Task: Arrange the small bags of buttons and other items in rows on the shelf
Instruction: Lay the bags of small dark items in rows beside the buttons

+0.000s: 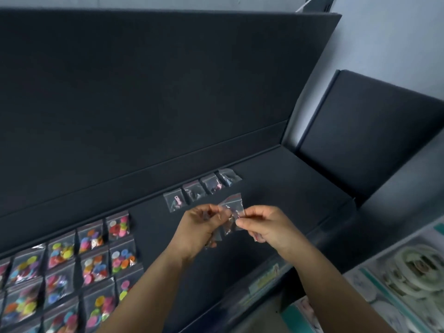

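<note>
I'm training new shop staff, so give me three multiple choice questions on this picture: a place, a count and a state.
1. The bags of colourful buttons lie A) on the left of the shelf B) at its right end C) on the floor.
2. The far row of small clear bags holds A) two B) four C) seven.
3. The fifth clear bag is A) flat on the shelf B) pinched between left hand and right hand C) on a hook.
Key: 1A, they fill the lower left; 2B, four lie side by side; 3B, both hands hold it above the shelf.
</note>
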`<state>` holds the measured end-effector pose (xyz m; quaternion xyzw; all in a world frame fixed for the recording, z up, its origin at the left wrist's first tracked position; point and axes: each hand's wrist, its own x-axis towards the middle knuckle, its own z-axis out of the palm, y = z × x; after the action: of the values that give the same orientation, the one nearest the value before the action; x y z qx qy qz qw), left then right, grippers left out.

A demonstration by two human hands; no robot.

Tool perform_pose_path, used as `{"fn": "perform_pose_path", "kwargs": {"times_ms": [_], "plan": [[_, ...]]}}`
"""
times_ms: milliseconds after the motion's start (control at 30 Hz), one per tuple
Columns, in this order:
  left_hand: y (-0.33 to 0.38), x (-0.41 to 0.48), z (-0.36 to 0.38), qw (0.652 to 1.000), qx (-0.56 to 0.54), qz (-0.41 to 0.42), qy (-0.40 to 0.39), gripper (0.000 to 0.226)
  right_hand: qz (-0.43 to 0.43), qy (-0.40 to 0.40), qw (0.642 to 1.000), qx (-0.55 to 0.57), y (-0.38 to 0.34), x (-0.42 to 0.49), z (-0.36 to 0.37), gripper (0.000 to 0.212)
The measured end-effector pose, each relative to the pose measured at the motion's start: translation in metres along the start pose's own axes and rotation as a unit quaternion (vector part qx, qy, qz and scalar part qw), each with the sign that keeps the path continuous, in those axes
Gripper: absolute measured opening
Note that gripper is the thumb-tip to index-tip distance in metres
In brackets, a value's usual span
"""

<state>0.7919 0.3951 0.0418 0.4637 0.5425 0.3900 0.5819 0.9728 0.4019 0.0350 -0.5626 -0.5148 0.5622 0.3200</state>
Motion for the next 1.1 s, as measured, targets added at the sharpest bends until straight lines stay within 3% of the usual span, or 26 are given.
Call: {"fn": "perform_pose_path", "kwargs": {"times_ms": [133,300,367,467,633,767,933,1000,1100], "plan": [[-0.004,0.038,0.006,0.997,0.010,-0.024,0.073,0.032,0.034,-0.016,0.999,-0.012,0.007,0.034,-0.025,0.007],[-0.016,0.084,0.025,0.992,0.038,-0.035,0.113,0.011,0.072,0.028,0.997,-0.015,0.013,0.090,-0.064,0.007],[-0.021,0.101,0.035,0.982,0.113,-0.018,0.151,0.013,0.069,0.057,0.995,-0.034,0.013,0.116,-0.079,0.006],[-0.030,0.122,0.046,0.938,0.298,0.021,0.176,0.032,0.053,0.070,0.995,-0.045,0.011,0.156,-0.095,0.003],[-0.039,0.148,0.055,0.912,0.381,0.026,0.150,0.043,0.019,0.049,0.992,-0.113,0.018,0.207,-0.100,0.006],[-0.036,0.156,0.061,0.890,0.436,0.021,0.129,0.046,-0.053,0.028,0.959,-0.278,0.021,0.221,-0.105,0.013],[-0.032,0.161,0.065,0.870,0.479,0.005,0.117,0.049,-0.152,0.037,0.915,-0.373,0.020,0.230,-0.117,0.023],[-0.030,0.161,0.066,0.863,0.494,-0.003,0.110,0.050,-0.222,-0.009,0.886,-0.407,0.023,0.234,-0.118,0.026],[-0.029,0.161,0.068,0.851,0.516,-0.018,0.096,0.050,-0.242,-0.080,0.858,-0.446,0.030,0.240,-0.118,0.032]]}}
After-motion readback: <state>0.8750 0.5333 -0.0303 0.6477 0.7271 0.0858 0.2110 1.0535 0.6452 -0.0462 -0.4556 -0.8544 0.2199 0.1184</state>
